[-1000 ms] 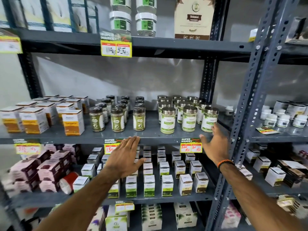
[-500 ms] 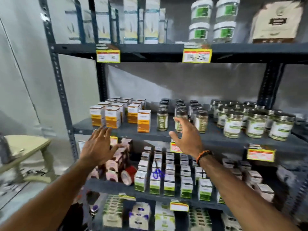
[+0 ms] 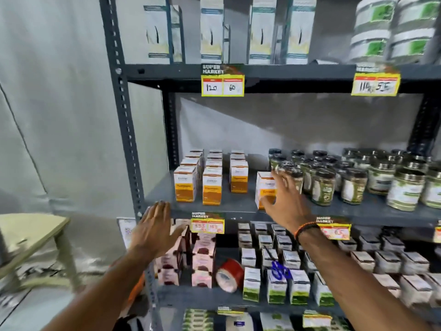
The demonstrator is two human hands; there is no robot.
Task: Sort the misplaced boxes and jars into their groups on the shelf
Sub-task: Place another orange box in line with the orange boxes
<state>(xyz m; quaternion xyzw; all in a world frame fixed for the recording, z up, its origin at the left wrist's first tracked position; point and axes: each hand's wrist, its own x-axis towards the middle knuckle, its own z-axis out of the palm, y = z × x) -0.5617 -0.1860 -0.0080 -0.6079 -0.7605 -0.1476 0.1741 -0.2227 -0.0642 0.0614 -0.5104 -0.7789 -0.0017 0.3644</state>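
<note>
On the middle shelf, white-and-orange boxes stand in rows at the left. One more white-and-orange box stands apart, right beside the dark-lidded jars. My right hand is spread open right in front of that lone box, fingers near it and the nearest jar; I cannot tell whether they touch. My left hand hovers open at the shelf's front edge, lower left, holding nothing. Larger green-labelled jars fill the right.
The grey upright post bounds the shelf on the left. The lower shelf holds pink boxes, a red tape roll and several green-white boxes. Tall boxes stand on the top shelf. A pale stool stands at the left.
The view swung left along the shelf. My right hand moved from the large jars at the right to the lone orange box; my left hand shifted left to the shelf edge.
</note>
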